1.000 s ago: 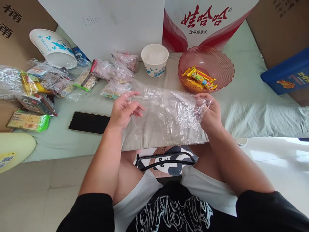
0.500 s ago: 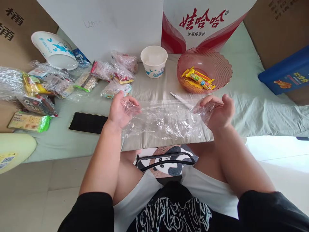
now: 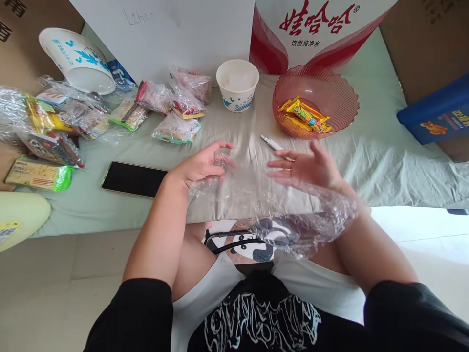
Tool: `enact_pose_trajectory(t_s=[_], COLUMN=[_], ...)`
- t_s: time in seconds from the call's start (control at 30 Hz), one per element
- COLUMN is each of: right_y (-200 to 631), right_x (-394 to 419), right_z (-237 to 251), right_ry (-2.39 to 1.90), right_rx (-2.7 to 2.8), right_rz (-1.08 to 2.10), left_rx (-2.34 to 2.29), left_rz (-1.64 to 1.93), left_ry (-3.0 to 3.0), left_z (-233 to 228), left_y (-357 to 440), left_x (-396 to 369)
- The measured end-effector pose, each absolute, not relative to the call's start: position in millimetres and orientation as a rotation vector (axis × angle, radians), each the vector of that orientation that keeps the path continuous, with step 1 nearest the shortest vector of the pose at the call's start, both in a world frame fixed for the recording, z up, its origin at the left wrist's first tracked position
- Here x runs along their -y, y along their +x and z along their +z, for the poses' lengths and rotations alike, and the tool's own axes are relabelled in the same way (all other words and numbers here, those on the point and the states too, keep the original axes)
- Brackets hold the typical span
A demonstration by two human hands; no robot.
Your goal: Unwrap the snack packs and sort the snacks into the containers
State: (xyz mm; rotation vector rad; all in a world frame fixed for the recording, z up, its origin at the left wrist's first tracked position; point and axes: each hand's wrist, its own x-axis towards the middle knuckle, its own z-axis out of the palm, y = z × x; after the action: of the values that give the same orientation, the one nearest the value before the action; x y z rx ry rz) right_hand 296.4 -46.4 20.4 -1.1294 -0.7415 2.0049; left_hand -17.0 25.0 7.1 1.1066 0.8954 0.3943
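Plastic film (image 3: 311, 222), clear and crumpled, hangs below the right hand (image 3: 306, 168) and forearm, draped past the near edge of the bed (image 3: 384, 161) and over the lap, where it covers part of a panda-print bag (image 3: 242, 242). Its long axis runs roughly left to right, from the lap toward the right wrist. A thinner trailing portion of the same film reaches up to the left hand (image 3: 201, 166).

Grip state:
1. Left hand: fingers curled, with the film pinched loosely at the fingertips; the hold is light and only a small bunch of film is caught.
2. Right hand: spread flat, fingers extended and pointing left, holding nothing; the film clings under the wrist rather than in the fingers.

Key relation: the bulk of the film lies below and nearer than the right hand, toward the body. The right hand is the nearer hand to that bulk; the left hand is attached only to the thin end. The 2 hands face each other above the near edge of the bed, apart, with bare sheet between them.

Farther items on the bed:
- A black phone (image 3: 134, 179) lies flat just left of the left hand.
- A small white-handled tool (image 3: 271, 143) lies just beyond the right fingertips.
- A pink bowl (image 3: 340, 90) holding wrapped snacks (image 3: 306, 116) stands toward the far edge.
- A white paper cup (image 3: 237, 85) stands left of the bowl.
- Film-wrapped snack packets (image 3: 176, 128) are spread toward the far left corner.
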Motion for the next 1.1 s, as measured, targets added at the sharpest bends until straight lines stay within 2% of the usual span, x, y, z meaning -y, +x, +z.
enact_pose_trajectory(t_s=[0.1,0.17,0.23,0.33,0.47,0.6,0.73,0.9,1.1], right_y=[265.4,250.2,242.0,239.8,241.7,241.1,244.2,254.5,258.4], right_x=[41.6,44.4,48.1,49.5,45.3,45.1,46.8,44.5,41.6], right_z=[8.9,3.2,-0.2,-1.9,-3.6,-6.1,-6.9,-5.7,-2.3], right_ry=[-1.175,-1.167,-1.140,-1.196,-1.282,-1.319,-1.277,-1.239,-1.177], right_rx=[0.983,1.237,1.380,1.294,1.221,1.229,1.146,1.021,0.903], right_rz=[2.346,2.402,2.269,1.912,1.645,1.496,1.359,1.331,1.315], left_rx=[-0.885,-0.837,-0.783,-0.707,-0.720,-0.951,-0.947,-0.908,-0.937], left_rz=[0.264,0.325,0.540,0.834,0.632,0.617,0.697,0.844,0.883], left_ry=[1.192,1.163,1.073,0.947,1.050,1.208,1.104,1.023,1.154], left_z=[5.0,5.4,5.2,0.9,-12.0,-20.4,-12.5,-1.1,-8.7], left_y=[-9.7,-8.9,-8.4,-1.7,17.2,31.0,31.2,26.1,26.1], left_x=[-24.0,-21.8,-18.6,-12.0,-3.9,-1.6,-1.9,-3.4,-7.5])
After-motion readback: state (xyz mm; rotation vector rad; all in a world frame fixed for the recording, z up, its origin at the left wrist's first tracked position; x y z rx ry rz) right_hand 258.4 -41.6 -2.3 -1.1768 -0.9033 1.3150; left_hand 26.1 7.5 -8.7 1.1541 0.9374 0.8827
